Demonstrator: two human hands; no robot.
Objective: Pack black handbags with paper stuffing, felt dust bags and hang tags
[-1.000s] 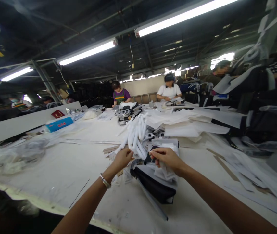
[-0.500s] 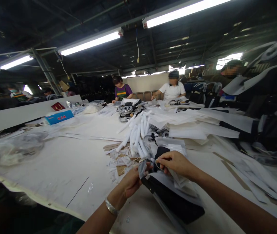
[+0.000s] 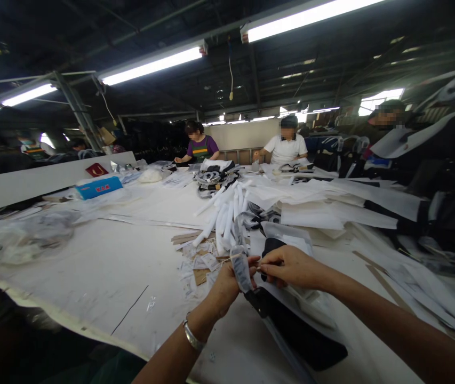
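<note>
My left hand (image 3: 224, 290) pinches a narrow grey strip (image 3: 240, 269) and holds it upright just above the white table (image 3: 103, 266). My right hand (image 3: 291, 265) meets it from the right, fingertips closed on the same strip near its top. Under both hands lies a black fabric piece (image 3: 291, 330) with white and clear sheets on it. Just behind the hands is a heap of white rolled tubes (image 3: 225, 221), with small paper tags (image 3: 197, 261) scattered to their left. A metal bangle circles my left wrist.
White sheets (image 3: 331, 210) are stacked across the right half of the table. A blue box (image 3: 99, 188) and crumpled clear plastic (image 3: 27, 240) lie to the left. Two seated people (image 3: 285, 145) work at the far end, another person at the right edge. The table's near edge runs lower left.
My left hand left the white tubes, came back toward me and took up the grey strip. My right hand shifted from the white stack to grip the strip too. The view panned slightly.
</note>
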